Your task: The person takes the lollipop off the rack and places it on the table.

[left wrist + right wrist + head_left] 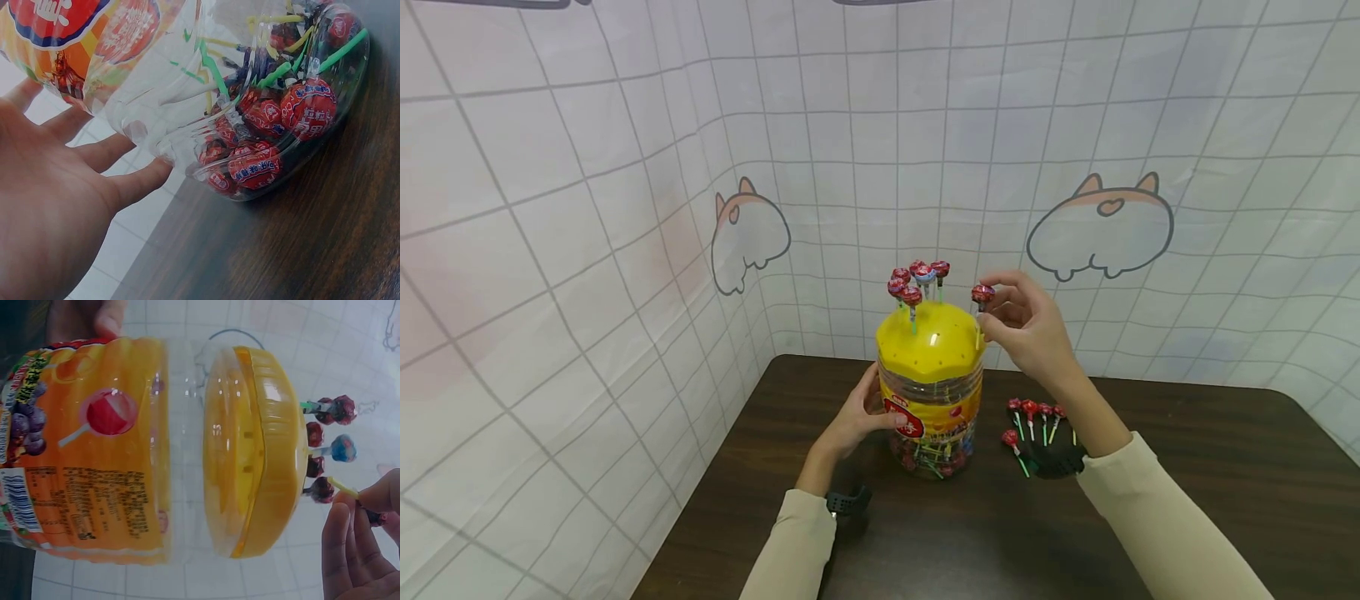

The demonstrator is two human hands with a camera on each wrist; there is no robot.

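Note:
A clear plastic candy jar (pixel 931 408) with an orange-yellow label stands on the table, several lollipops visible in its bottom. My left hand (pixel 859 417) holds its left side, thumb on the front, fingers against the wall. Several wrapped lollipops (pixel 912 297) stand upright in the yellow lid (pixel 928 346), which has small holes. My right hand (pixel 1030 333) pinches another lollipop (pixel 982 293), its head up, above the lid's right edge. In the right wrist view, its yellow stick (pixel 344 487) points toward the lid; whether the tip touches a hole is unclear.
Several loose lollipops (pixel 1030 408) lie on the dark wooden table (pixel 1187 467), right of the jar and partly behind the right forearm. A white gridded cloth (pixel 895 183) hangs behind and at the left of the table.

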